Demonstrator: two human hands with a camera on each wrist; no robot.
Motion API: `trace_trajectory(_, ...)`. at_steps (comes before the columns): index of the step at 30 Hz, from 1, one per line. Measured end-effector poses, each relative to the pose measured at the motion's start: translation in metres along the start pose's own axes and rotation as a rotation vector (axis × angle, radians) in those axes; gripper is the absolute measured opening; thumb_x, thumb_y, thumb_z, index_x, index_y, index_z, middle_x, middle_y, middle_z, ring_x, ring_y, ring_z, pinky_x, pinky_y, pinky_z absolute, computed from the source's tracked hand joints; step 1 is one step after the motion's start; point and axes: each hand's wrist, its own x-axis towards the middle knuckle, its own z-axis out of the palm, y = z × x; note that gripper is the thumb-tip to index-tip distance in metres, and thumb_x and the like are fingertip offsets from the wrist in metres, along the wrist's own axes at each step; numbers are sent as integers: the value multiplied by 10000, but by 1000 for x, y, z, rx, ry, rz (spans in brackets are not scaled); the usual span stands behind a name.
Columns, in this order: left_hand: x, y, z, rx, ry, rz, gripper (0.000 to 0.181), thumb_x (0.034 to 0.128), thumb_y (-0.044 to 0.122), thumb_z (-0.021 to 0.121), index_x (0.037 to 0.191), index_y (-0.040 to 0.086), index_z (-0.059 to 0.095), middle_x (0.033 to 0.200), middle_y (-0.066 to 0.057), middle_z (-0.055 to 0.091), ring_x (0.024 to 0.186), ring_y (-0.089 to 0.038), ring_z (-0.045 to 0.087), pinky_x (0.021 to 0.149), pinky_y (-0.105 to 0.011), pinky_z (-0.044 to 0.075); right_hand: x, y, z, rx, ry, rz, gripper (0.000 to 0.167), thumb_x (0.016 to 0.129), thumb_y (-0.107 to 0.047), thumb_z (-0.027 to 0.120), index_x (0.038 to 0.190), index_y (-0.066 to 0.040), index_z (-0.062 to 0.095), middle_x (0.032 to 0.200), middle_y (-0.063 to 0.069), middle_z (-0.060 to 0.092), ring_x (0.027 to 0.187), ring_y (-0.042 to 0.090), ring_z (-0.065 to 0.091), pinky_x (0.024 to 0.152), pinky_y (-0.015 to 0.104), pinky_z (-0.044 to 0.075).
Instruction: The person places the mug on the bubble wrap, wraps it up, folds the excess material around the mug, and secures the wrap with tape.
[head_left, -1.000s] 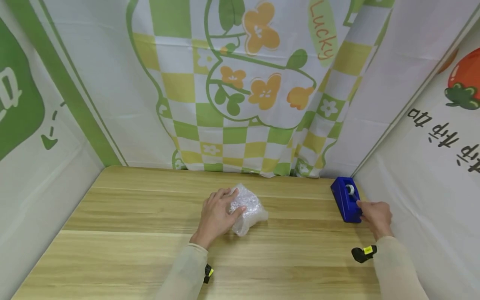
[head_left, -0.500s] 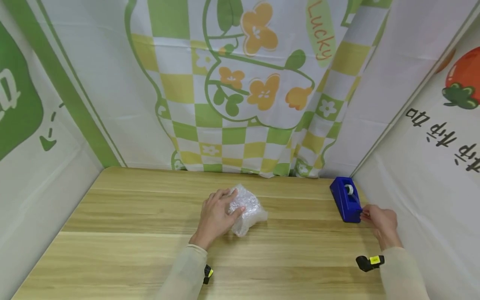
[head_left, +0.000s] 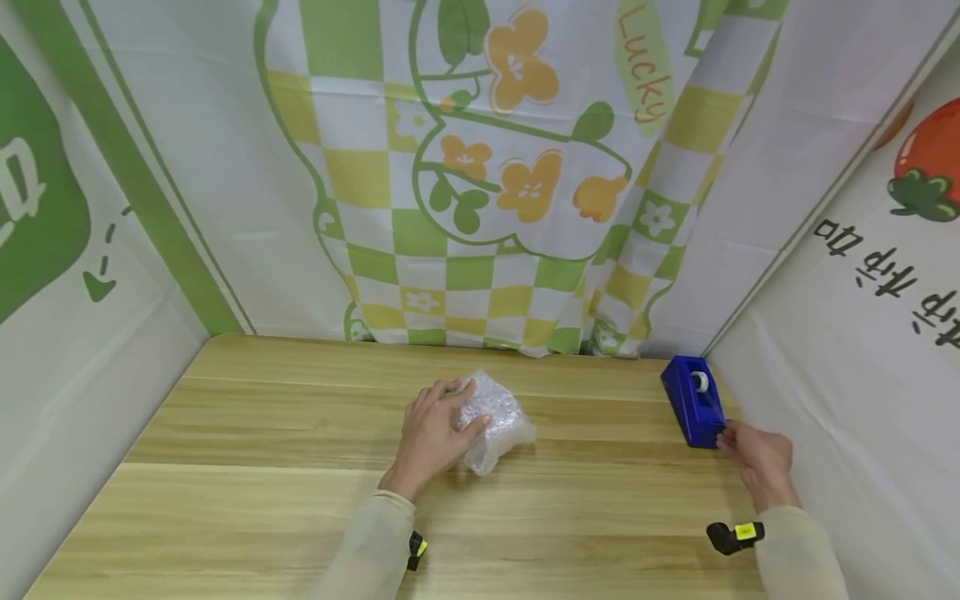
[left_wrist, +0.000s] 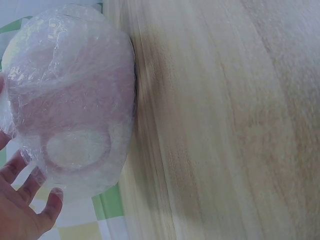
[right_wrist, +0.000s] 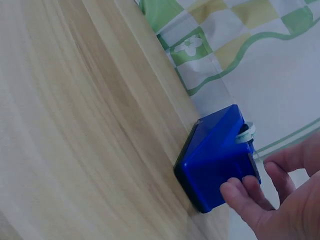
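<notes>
A lumpy bubble-wrapped bundle (head_left: 497,421) sits on the wooden table. Through the wrap in the left wrist view, a pinkish body and a loop like a mug's handle (left_wrist: 77,150) show. My left hand (head_left: 433,433) cups the bundle's left side, its thumb and fingertips against the wrap. To the right stands a blue tape dispenser (head_left: 684,404) with a small roll of tape (head_left: 700,382). At its front end my right hand (head_left: 757,454) pinches a clear strip of tape that runs from the roll. In the right wrist view its fingers (right_wrist: 245,200) hide the dispenser's cutting end.
The wooden tabletop (head_left: 262,500) reaches back to a green-and-yellow checked curtain (head_left: 468,283). White fabric walls enclose both sides; the right wall (head_left: 825,358) comes close to the dispenser and right hand.
My right hand has drawn back a little toward me and downward at the dispenser's front, and the tape strip now runs to it. The left hand and wrapped bundle have stayed put.
</notes>
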Motion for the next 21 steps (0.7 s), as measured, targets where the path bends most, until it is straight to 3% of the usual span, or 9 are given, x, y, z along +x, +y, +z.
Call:
trace_trajectory(7,1,-2,1,-14,1,4,626,890,434,756,1405,111,605,1406,-146,574,1255,-360,530,1066,-626,364,-6,2,-5,175,-21,62,166,947,114,504,860,0,588,715,38,687,681,114,713,790,261,595)
trace_trajectory(13,0,-2,1,-21,5,6,621,887,427,761,1397,106,612,1398,-151,580,1236,-362,542,1034,-623,390,-10,4,-7,272,-40,125,153,968,82,487,892,5,596,752,63,688,719,156,735,820,284,589)
trace_trajectory(18,0,-1,0,-26,11,12,623,884,426,765,1395,104,613,1390,-154,585,1235,-364,544,1038,-621,390,-14,4,-10,204,-19,131,171,993,-40,567,834,-52,628,743,-3,623,688,105,668,741,271,607)
trace_trajectory(21,1,-1,0,-27,11,12,622,886,423,764,1396,100,612,1387,-151,587,1231,-357,543,1036,-624,391,-17,5,-15,90,-16,97,215,987,-52,599,782,-97,645,716,-31,601,655,85,628,684,245,599)
